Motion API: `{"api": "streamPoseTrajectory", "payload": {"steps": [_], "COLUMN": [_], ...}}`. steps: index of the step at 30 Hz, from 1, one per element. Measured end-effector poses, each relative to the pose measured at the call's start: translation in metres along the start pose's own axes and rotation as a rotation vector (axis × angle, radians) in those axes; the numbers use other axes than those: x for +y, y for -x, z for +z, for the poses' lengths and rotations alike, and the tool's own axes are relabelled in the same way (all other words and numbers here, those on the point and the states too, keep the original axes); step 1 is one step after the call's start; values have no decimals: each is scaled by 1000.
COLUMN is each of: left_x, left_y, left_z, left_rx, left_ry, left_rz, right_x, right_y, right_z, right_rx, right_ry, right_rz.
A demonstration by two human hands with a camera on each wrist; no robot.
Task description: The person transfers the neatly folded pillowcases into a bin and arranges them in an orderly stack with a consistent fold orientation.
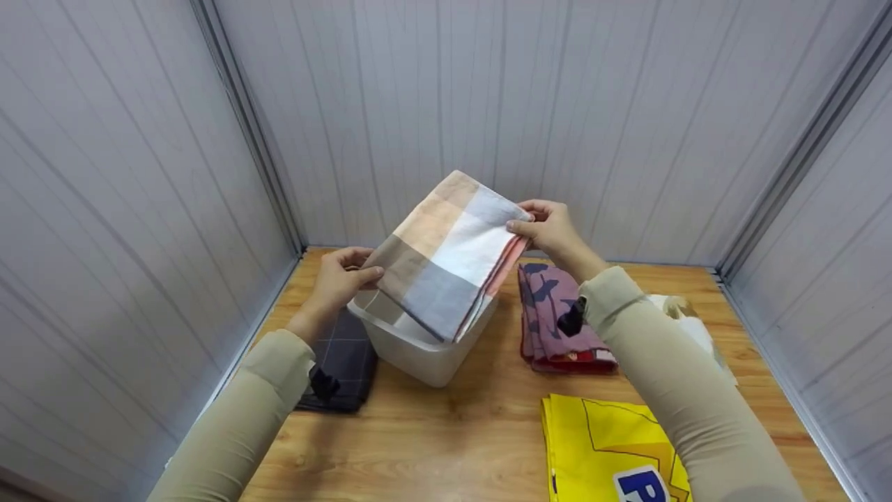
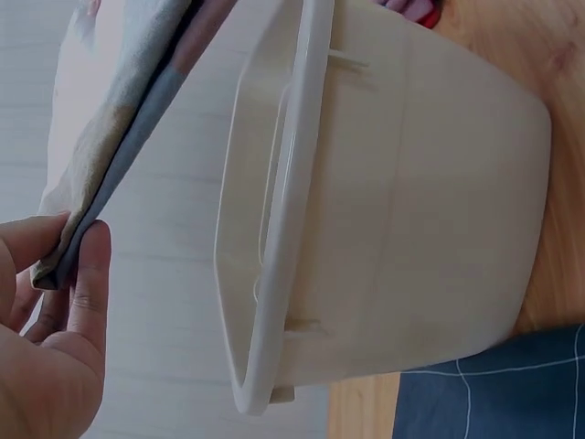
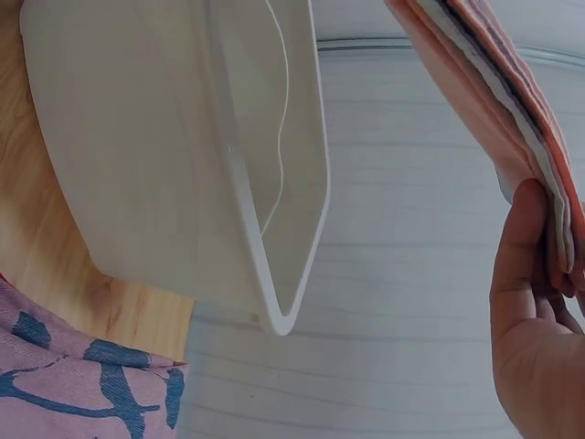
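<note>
A folded plaid cloth (image 1: 439, 244) in peach, white and grey hangs tilted above a white plastic bin (image 1: 418, 355). At its left edge, my left hand (image 1: 343, 277) pinches a corner between thumb and fingers. On the opposite side my right hand (image 1: 554, 230) grips the upper right corner. Several stacked layers of the folded cloth (image 3: 512, 101) show at its edge in the right wrist view. In the left wrist view the bin's rim (image 2: 291, 183) stands apart from the cloth. Part of the bin's opening is hidden behind the cloth in the head view.
A dark checked cloth (image 1: 348, 362) lies left of the bin. To the right are a folded purple patterned cloth (image 1: 550, 307), a white cloth (image 1: 690, 324) partly behind my right sleeve, and a yellow printed cloth (image 1: 613, 432) nearer. Pale panel walls (image 1: 446, 104) enclose the wooden table (image 1: 446, 446).
</note>
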State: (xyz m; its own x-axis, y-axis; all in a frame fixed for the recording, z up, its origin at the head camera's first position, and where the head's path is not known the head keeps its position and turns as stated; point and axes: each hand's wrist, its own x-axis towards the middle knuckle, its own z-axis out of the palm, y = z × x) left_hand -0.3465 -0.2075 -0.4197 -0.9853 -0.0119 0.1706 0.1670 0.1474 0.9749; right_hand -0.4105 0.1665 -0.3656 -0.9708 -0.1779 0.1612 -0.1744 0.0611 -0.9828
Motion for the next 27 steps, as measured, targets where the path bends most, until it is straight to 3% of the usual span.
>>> {"api": "streamPoseTrajectory", "payload": {"steps": [11, 18, 27], "left_x": [-4, -4, -5], "left_y": [-5, -11, -13], "left_z": [-7, -6, -4], "left_rx": [26, 22, 31], "left_ry": [-11, -14, 19], "left_rz": [-15, -45, -101], "right_x": [13, 26, 45], "right_y": [-4, -10, -11], "right_z": [10, 16, 24], "right_rx": [32, 89, 171], "right_ry": [84, 0, 14], "right_rz": [66, 56, 38]}}
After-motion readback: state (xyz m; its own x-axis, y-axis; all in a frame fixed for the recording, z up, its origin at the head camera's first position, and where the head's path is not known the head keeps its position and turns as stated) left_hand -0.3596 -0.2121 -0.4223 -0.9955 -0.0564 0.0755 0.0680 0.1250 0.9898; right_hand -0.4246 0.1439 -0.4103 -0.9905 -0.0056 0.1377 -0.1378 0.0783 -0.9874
